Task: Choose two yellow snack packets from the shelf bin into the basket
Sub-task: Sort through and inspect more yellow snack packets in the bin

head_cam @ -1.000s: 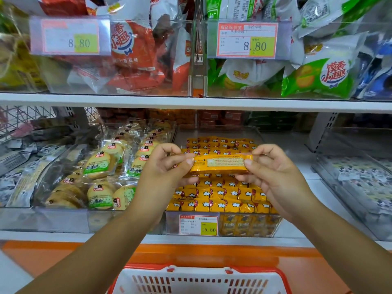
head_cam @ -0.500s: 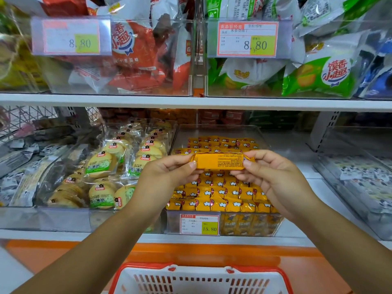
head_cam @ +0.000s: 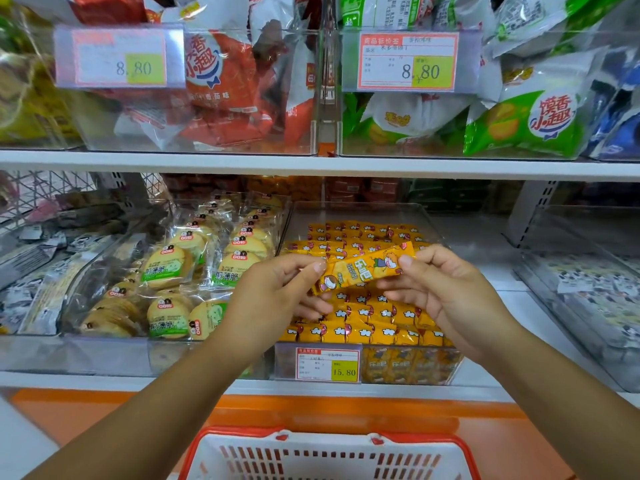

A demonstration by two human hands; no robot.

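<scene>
Pinching one yellow snack packet (head_cam: 363, 270) at its two ends, the left hand (head_cam: 273, 299) and the right hand (head_cam: 450, 292) hold it tilted just above the shelf bin (head_cam: 363, 213); the basket (head_cam: 322, 433) is below that bin.

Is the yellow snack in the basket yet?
No, the left hand and right hand hold the yellow snack packet over the shelf bin.

One yellow snack packet (head_cam: 363, 270) and two hands, left hand (head_cam: 277, 292) and right hand (head_cam: 446, 292), over the shelf bin (head_cam: 360, 213); one basket (head_cam: 242, 433) below it; three price tags: 15.80 tag (head_cam: 327, 365) on it, faded 8.80 tag (head_cam: 119, 57) and bright 8.80 tag (head_cam: 408, 62) above it
</scene>
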